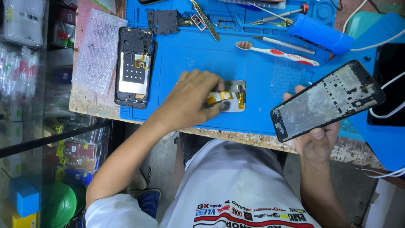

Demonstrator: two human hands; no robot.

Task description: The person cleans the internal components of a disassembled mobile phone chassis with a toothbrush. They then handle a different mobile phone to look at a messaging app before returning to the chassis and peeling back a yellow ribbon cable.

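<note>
While it is pinned flat, small plate (231,98): found on the blue mat (261,80) near the front edge, long axis left to right, a yellow strip laid across it.
Left hand (192,99): set on the plate's left end, fingertips pressed down; whether it is pinched cannot be told.
Right hand (315,141): clenched around a phone frame (327,99), held tilted, well apart to the right.
Nearer hand: left.

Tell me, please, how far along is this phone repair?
Done: one opened phone lies on the blue mat, with a black board loose beside it. In hand: the right hand holds a bare phone frame; the left hand presses on a silver part with yellow flex. Left: apparently that part is not yet in the frame.
</note>
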